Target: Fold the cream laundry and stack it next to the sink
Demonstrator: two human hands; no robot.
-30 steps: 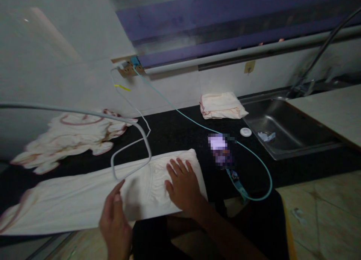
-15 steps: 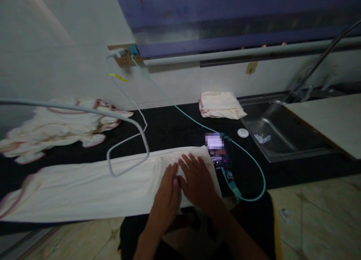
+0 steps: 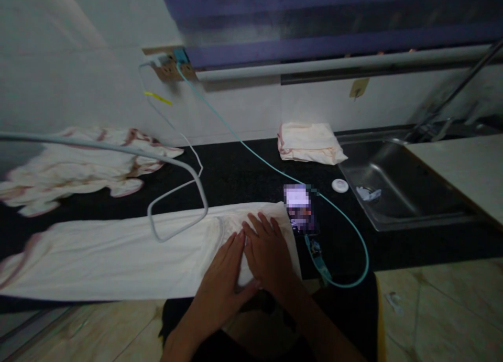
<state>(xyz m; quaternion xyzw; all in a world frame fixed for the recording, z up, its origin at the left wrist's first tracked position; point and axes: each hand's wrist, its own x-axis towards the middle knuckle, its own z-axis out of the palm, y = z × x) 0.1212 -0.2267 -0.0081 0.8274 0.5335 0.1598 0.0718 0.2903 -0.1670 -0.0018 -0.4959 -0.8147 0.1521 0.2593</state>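
Observation:
A long cream cloth [image 3: 110, 254] folded into a strip lies across the black counter [image 3: 243, 176]. My right hand [image 3: 269, 252] rests flat on its right end, fingers spread. My left hand [image 3: 222, 273] lies flat beside it, touching it, thumb near the cloth's front edge. Neither hand grips anything. A grey cable loop [image 3: 178, 194] lies over the cloth's middle.
A crumpled cream cloth with red trim [image 3: 78, 165] sits at the back left. A folded cloth [image 3: 310, 142] lies by the steel sink [image 3: 396, 186]. A blurred phone [image 3: 301, 207] on a teal cable [image 3: 346, 226] sits right of my hands. A small white disc [image 3: 340, 185] is near the sink.
My left hand moved from the cloth's front edge rightward onto the cloth, ending next to my right hand. The view shifted slightly.

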